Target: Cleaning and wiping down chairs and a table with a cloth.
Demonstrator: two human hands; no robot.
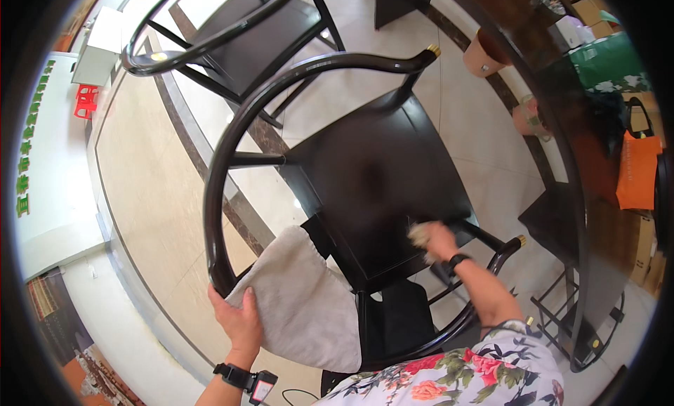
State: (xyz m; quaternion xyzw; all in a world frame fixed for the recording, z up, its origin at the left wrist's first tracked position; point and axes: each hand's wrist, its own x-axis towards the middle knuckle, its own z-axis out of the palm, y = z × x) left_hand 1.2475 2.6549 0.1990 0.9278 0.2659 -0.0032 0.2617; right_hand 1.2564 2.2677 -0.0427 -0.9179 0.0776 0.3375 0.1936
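A dark lacquered wooden armchair (363,179) with a curved rail and brass-coloured arm tips stands before me. At its lower left, my left hand (239,314) grips the curved rail (213,221) through a light grey cloth (310,306). The cloth drapes over the rail and hangs in a wide fold. Over the near right part of the seat, my right hand (441,241) holds a small beige wad (419,235), probably a cloth. Motion blur hides its exact form and whether it touches the seat.
Another dark armchair (253,42) stands beyond, at upper left. To the right is a dark glossy table (563,132). Pinkish bins (482,58) stand by it on the tiled floor, with an orange bag (637,169) farther right. A red plastic stool (86,101) is far left.
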